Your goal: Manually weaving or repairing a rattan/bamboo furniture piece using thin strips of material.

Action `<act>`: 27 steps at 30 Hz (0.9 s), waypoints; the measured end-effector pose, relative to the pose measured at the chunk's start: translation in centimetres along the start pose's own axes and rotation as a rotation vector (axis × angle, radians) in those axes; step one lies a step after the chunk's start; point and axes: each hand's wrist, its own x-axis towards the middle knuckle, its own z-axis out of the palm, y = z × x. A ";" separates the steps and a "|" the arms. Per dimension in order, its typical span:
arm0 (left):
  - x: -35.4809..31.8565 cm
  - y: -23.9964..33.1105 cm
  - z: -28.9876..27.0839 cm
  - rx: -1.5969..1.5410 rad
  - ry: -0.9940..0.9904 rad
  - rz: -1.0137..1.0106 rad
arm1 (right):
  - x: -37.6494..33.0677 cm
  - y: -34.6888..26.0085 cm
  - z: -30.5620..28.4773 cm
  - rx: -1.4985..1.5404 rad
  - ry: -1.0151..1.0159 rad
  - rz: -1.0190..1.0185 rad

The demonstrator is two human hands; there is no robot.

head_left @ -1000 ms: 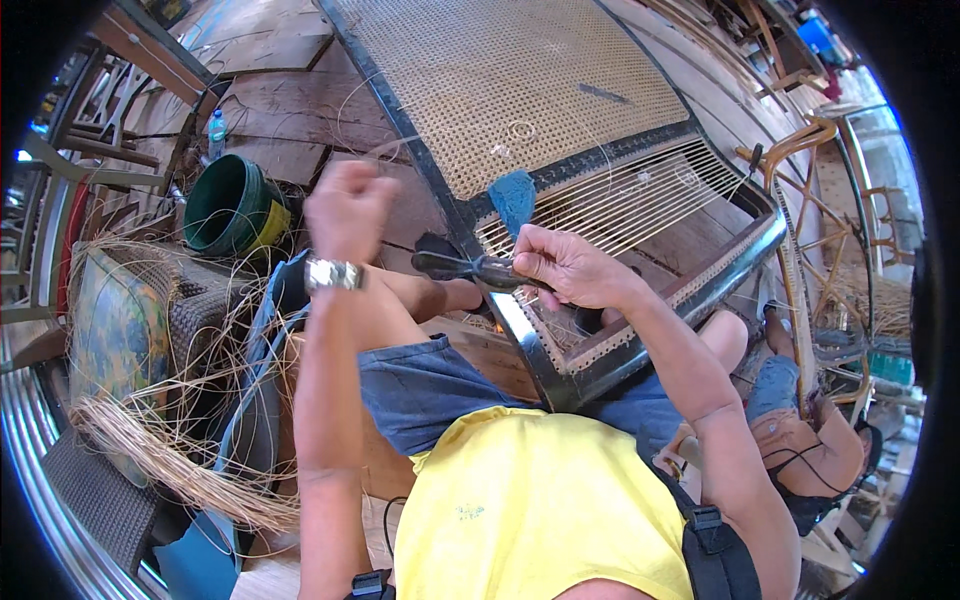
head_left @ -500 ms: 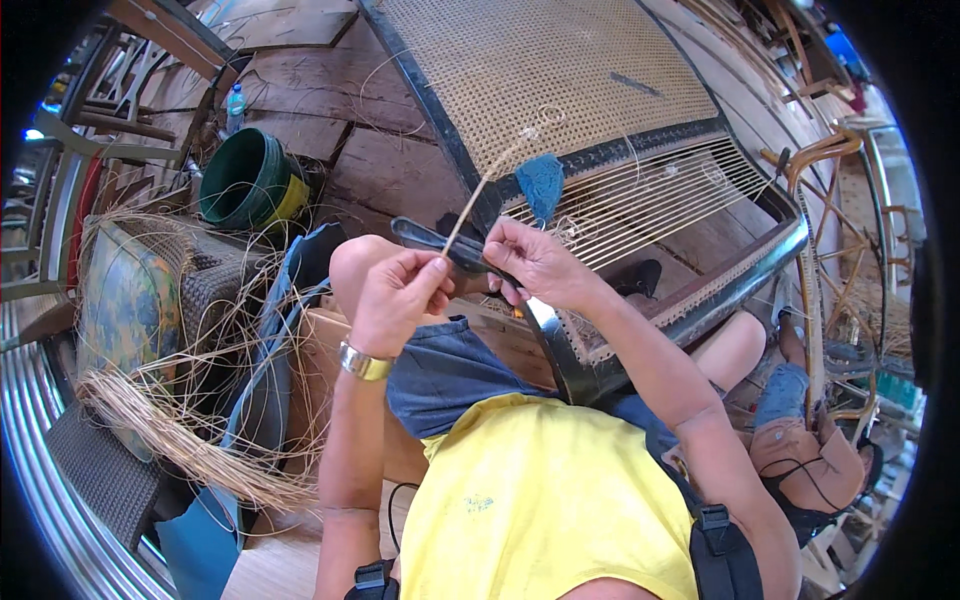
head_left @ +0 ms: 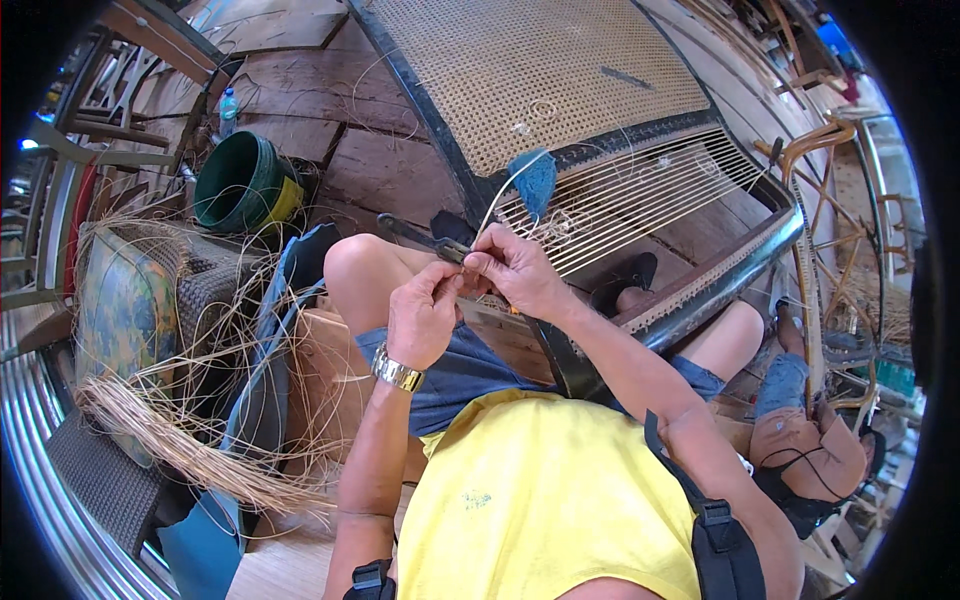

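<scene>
A pale cane strand (head_left: pixel 490 205) curves up from between my hands, above my lap. The closed fingers of my left hand (head_left: pixel 422 308) pinch the strand's lower end, which they mostly hide. Close beside it, my right hand (head_left: pixel 520 272) is closed round a long dark hand tool (head_left: pixel 418 235) and touches the strand. The tool points to the far left; its exact kind is unclear. Just ahead is a dark-framed piece of furniture with a woven cane panel (head_left: pixel 560 70) and a row of parallel strands (head_left: pixel 640 210). A blue cloth (head_left: pixel 533 185) lies on its crossbar.
A bundle of loose cane (head_left: pixel 200 440) spreads over the left side, by a camouflage-patterned cushion (head_left: pixel 130 310). Behind it stand a green bucket (head_left: pixel 235 185) and a plastic bottle (head_left: pixel 229 110). Another person (head_left: pixel 805 450) is at the right, near bent wooden frames (head_left: pixel 815 150).
My left hand has moved right, close against my right hand. The strand, earlier straight, now bends up and right from my right hand. The dark tool has turned and shows narrower.
</scene>
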 end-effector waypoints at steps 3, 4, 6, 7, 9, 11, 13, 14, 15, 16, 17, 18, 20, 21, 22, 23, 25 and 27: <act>-0.2 -0.1 0.6 0.068 0.078 0.157 | -0.3 -0.3 0.9 -0.092 0.093 0.014; -0.3 -0.1 0.5 0.068 0.079 0.157 | -0.4 -0.9 1.1 -0.092 0.092 0.014; -0.2 0.0 0.4 0.268 0.143 0.219 | -0.5 -2.4 1.3 -0.480 0.165 0.017; -0.3 0.1 0.3 0.268 0.143 0.220 | -0.5 -2.2 1.3 -0.480 0.165 0.015; -0.4 0.6 0.3 0.292 0.168 0.242 | -0.3 -1.5 1.0 -0.404 0.173 0.007; -0.5 0.8 0.2 0.308 0.161 0.246 | -0.1 -0.8 0.7 -0.383 0.185 0.005; -1.0 1.1 -0.1 0.331 0.162 0.245 | 0.5 -0.8 0.6 -0.354 0.187 0.002; -1.5 1.3 -0.2 0.314 0.153 0.233 | 0.9 -1.0 0.3 -0.260 0.241 0.094; -1.8 1.5 -0.1 0.291 0.136 0.229 | 1.3 -1.3 -0.4 -0.171 0.305 0.184; -2.3 1.5 -0.1 0.288 0.134 0.236 | 1.7 -1.8 -1.3 -0.130 0.323 0.171; -3.0 1.4 -0.2 0.292 0.125 0.252 | 1.8 -2.4 -2.1 -0.112 0.353 0.171; -3.8 1.4 -0.1 0.297 0.108 0.269 | 1.9 -3.0 -3.2 -0.106 0.366 0.181; -5.7 0.9 -1.0 0.304 0.096 0.266 | 2.6 -3.1 -5.5 -0.080 0.374 0.163; -6.5 0.7 -1.5 0.312 0.084 0.262 | 2.8 -3.2 -6.6 -0.065 0.370 0.157; -7.5 0.7 -2.2 0.321 0.076 0.220 | 2.9 -3.4 -7.5 -0.062 0.356 0.146; -8.5 0.7 -2.9 0.331 0.067 0.180 | 3.0 -3.7 -8.3 -0.059 0.344 0.135; -10.4 -0.3 -4.5 0.355 0.061 0.150 | 3.2 -4.6 -10.7 -0.091 0.405 0.164; -12.7 -1.6 -6.9 0.371 0.058 0.103 | 3.5 -6.7 -12.3 -0.057 0.451 0.159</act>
